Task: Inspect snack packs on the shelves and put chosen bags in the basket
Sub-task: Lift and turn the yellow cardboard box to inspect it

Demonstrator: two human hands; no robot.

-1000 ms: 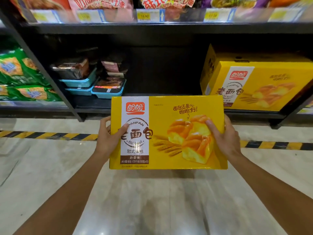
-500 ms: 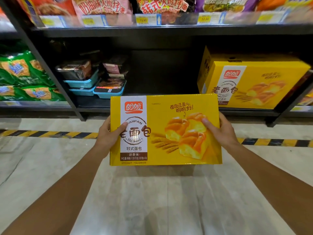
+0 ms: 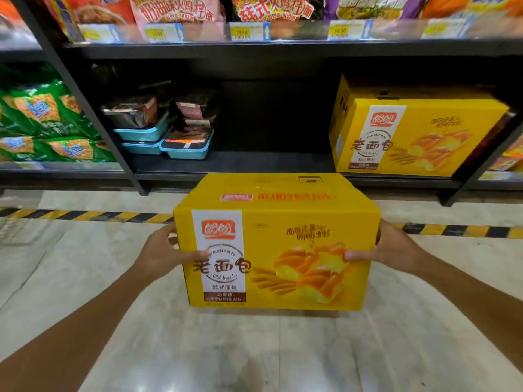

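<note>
Yellow bread box (image 3: 276,250) held out over the floor (image 3: 254,349), in front of the bottom shelf (image 3: 240,165), printed face toward the camera and lid panel showing. Clamped between both hands: left hand (image 3: 161,253) against the left end with the thumb hooked onto the front face, right hand (image 3: 396,247) against the right end with a thumb on the bread picture. Both gripping the box, fingers behind it hidden.

Likely trouble: held only by a squeeze on the two ends, nothing under the base. Any easing of pressure, and a slip downward to the hard floor, a dented corner. Smooth printed card, probably slick. No basket in view, so a blind swing toward it could knock the matching box (image 3: 410,134) on the shelf at right or the stacked blue trays (image 3: 167,140) at left. Hard to say whether so large a box would fit a basket at all.

Against the earlier frame: then the front face square to the view, no lid visible; now tipped forward, top panel exposed. Thumbs shifted outward toward the edges. Shelf and noodle packs (image 3: 175,9) above lower in the view, more of them visible.
</note>
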